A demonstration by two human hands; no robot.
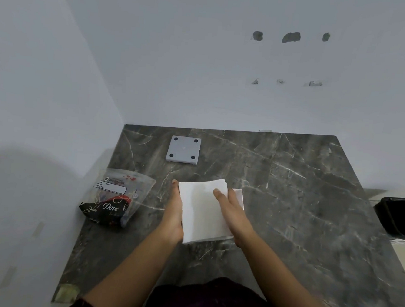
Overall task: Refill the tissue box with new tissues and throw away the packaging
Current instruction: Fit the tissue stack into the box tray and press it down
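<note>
Hidden parts: While the stack of tissues [203,209] covers it, only a white corner of the tissue box [239,197] is seen at the stack's 3 o'clock edge; whether the stack sits inside the box or on top of it cannot be told.
Cut off: the black bin [400,218] at 3 o'clock is clipped by the frame edge, and both forearms are cut by the bottom edge.
Hard to read: the small print on the label of the empty packaging [115,196] is blurred; only the word "Dove" is made out.
Tissue stack: it is held near the middle of the dark marble counter [301,209], with its long axis running roughly from 6 to 12 o'clock, tipped slightly toward 11 o'clock.
Left hand [173,214]: it is pressed flat along the stack's 9 o'clock edge, fingers extended toward 12 o'clock.
Right hand [231,211]: it is curled over the stack's 3 o'clock edge, fingertips laid on the top sheet, so the stack is clasped between the two hands.
Packaging: it is left lying at 9 o'clock of the stack, apart from it.
Grey plate [183,149]: a square piece with four dark pads is seen at 12 o'clock, well apart.
</note>
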